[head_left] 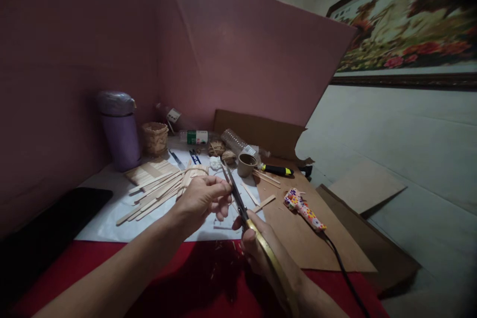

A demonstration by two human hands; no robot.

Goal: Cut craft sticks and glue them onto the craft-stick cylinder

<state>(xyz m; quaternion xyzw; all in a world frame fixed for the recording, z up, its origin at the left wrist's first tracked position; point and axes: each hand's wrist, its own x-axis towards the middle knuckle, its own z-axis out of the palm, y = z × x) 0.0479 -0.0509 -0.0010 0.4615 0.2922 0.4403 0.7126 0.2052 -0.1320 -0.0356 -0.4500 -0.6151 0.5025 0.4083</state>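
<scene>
My right hand (257,248) grips gold-handled scissors (238,198), blades pointing up and away over the white sheet. My left hand (203,196) is closed in a pinch right beside the blades, its fingertips at the cutting edge; what it pinches is too small to make out. A loose heap of wooden craft sticks (156,191) lies just left of my left hand. One more stick (265,202) lies to the right of the scissors.
A colourful glue gun (303,208) with a black cord lies on brown cardboard (298,238) at right. Behind are a purple flask (121,131), woven basket (154,137), small cup (246,164), yellow-black cutter (278,170), twine and bottles. Pink boards wall the back.
</scene>
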